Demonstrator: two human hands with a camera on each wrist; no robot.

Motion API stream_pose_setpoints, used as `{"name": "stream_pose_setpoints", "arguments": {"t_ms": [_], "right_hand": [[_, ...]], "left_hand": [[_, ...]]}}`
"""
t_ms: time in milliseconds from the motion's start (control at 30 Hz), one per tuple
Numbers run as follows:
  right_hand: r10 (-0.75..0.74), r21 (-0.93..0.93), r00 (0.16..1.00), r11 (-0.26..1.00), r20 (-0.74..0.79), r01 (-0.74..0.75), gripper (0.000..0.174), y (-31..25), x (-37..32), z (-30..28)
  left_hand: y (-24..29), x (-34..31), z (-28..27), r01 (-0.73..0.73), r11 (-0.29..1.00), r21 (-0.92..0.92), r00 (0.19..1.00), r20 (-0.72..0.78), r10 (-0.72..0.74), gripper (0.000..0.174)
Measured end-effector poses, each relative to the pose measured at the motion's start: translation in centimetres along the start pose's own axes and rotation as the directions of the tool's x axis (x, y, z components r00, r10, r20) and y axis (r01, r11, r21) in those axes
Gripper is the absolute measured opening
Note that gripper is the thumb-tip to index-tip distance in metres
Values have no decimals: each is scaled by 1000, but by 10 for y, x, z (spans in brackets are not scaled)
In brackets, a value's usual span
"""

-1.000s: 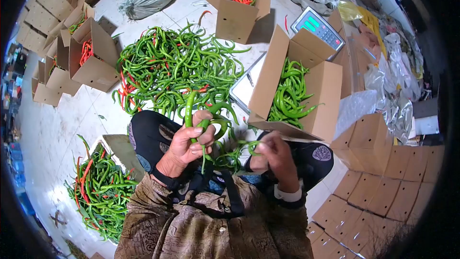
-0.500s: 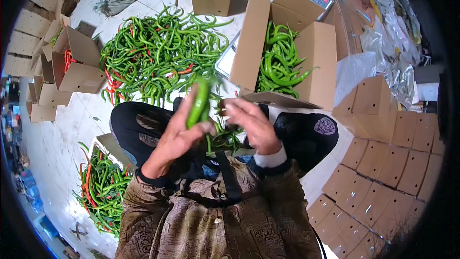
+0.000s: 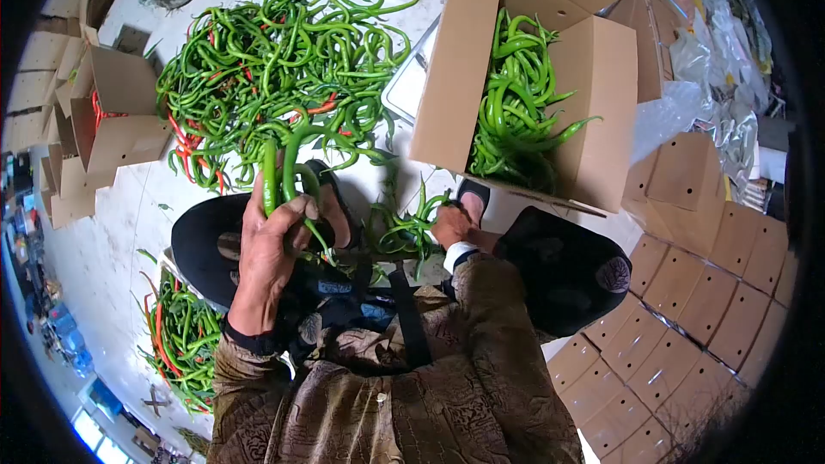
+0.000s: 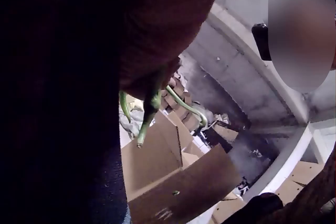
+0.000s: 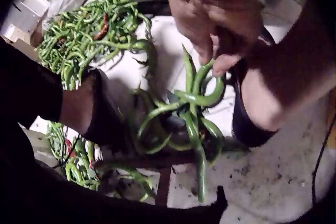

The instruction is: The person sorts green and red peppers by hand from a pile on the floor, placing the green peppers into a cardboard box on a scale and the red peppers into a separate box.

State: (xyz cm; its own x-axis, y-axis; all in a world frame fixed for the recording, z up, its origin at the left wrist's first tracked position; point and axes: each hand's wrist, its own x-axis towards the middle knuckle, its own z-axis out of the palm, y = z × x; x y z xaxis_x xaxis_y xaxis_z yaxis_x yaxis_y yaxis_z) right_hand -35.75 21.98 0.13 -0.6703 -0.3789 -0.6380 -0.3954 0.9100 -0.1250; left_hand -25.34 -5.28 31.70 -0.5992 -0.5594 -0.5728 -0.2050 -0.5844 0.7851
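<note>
In the head view my left hand [image 3: 268, 249] grips a few long green chili peppers [image 3: 271, 176] upright, thumb across them. Their stem ends [image 4: 148, 116] stick out below the hand in the left wrist view. My right hand [image 3: 455, 225] reaches down between the feet to a small heap of curled green peppers [image 3: 404, 230]. Seen from the right wrist, that hand [image 5: 215, 22] points downward, its thumb and fingertips pinching a curved green pepper [image 5: 214, 92] at the top of this heap.
A large pile of green peppers [image 3: 275, 77] with some red ones lies ahead on the floor. An open carton [image 3: 610, 112] of green peppers stands at the right, a full container of mixed peppers [image 3: 185, 339] at the left. Cartons with red peppers [image 3: 129, 137] stand farther left.
My right hand has moved down from near the left hand to the heap between the feet. The left hand has shifted left, still holding peppers. The head view has tilted downward.
</note>
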Motion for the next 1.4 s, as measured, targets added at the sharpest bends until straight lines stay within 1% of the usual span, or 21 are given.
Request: {"name": "stream_pose_setpoints", "arguments": {"t_ms": [300,400,433,467,500,533,567,633,667,700,767,800,833,900,933,1100,1167,1233,1300,1333,1400], "right_hand": [[-305,-310,952,908,-25,283,15,-14,8,34],[-222,-196,911,933,349,302,20,-39,-3,-34],[-225,-200,913,932,341,304,20,-44,1,-44],[-305,111,899,952,315,284,25,-50,5,-54],[-377,410,887,877,266,250,29,-54,5,-64],[-481,814,828,579,289,52,34,-64,-9,-99],[-587,968,770,133,248,-210,39,-78,-32,-143],[-614,800,768,-361,182,-479,42,-101,-63,-188],[-743,685,669,-479,17,-549,47,-97,-61,-175],[-747,692,665,-477,6,-542,47,-101,-68,-177],[-753,609,652,-558,-86,-564,52,-122,-87,-194],[-589,669,807,-614,-36,-419,57,-138,-106,-207],[-538,744,836,-600,-105,-292,60,-148,-121,-215],[-576,750,770,-630,-275,-203,68,-139,-142,-223],[-589,709,772,-649,-239,-275,80,-137,-145,-222],[-544,736,802,-644,-247,-210,84,-133,-172,-226],[-499,696,770,-711,-397,-102,89,-138,-179,-231],[-516,593,711,-786,-478,-172,87,-137,-178,-228],[-462,678,712,-734,-530,28,88,-138,-182,-229],[-489,771,778,-636,-395,-8,94,-136,-189,-234],[-319,896,903,-424,-287,135,62,-140,-194,-243]], "left_hand": [[-5,21,-5,3,997,-73,991,-135,-13,54],[-1,17,-2,-48,999,-22,996,-77,46,43],[0,17,-4,-74,997,18,996,-48,75,45],[0,16,-4,-100,994,40,994,-34,101,45],[1,14,-4,-127,990,61,991,-21,129,46],[3,10,-2,-136,986,95,990,-34,140,49],[4,7,0,-159,980,121,986,-32,164,50],[5,-1,-2,-262,911,319,964,38,264,57],[2,-7,-2,-348,840,416,933,66,354,62],[-6,-11,-8,-434,713,550,894,168,415,70],[-14,-11,-8,-714,134,687,615,524,589,78],[-16,-19,1,-724,18,689,572,586,574,84],[-23,-28,9,-666,-6,746,655,589,473,76],[-32,-33,22,-674,-159,722,552,635,540,69],[-33,-36,22,-640,-197,743,582,636,507,65],[-36,-48,29,-598,-302,743,535,650,539,70],[-40,-46,32,-584,-217,782,540,574,616,71],[-37,-45,35,-581,-177,794,551,544,633,69],[-38,-46,41,-579,-154,800,544,521,658,66],[-37,-50,44,-582,-133,802,557,512,654,61],[-47,-53,47,-674,-116,729,493,561,665,59]]}}
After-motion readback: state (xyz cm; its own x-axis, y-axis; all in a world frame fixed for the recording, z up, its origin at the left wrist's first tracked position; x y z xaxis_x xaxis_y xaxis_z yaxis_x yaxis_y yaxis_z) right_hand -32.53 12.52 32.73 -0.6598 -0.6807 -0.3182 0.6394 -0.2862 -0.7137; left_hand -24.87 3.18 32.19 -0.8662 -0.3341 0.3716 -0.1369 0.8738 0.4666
